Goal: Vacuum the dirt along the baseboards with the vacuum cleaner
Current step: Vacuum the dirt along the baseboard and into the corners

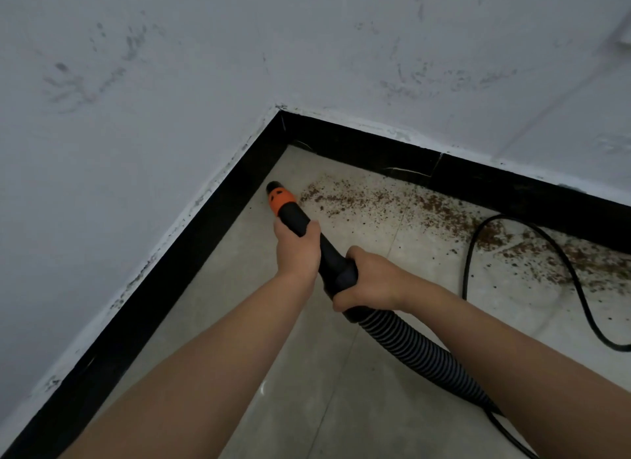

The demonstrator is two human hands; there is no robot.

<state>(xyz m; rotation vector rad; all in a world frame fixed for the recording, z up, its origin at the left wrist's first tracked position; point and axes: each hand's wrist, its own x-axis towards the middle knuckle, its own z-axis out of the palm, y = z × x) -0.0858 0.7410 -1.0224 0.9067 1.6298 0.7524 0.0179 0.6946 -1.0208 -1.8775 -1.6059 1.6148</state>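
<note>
Both my hands, left hand [296, 250] and right hand [370, 279], grip the nozzle [300, 219] near the floor's corner; the cord [566, 264] lying across the dirt [444, 209] risks snagging.

Looks like a room corner in a house or flat, prob bare or mid-reno. White painted walls [170, 100] w/ grey scuffs and smudgy handprints, a black baseboard [164, 264] running along both walls into the corner, pale tiled floor [307, 373] w/ grout lines. Brown dirt [392, 199] scattered along the baseboard, and a black power cord [577, 287] looping over the tiles.
</note>
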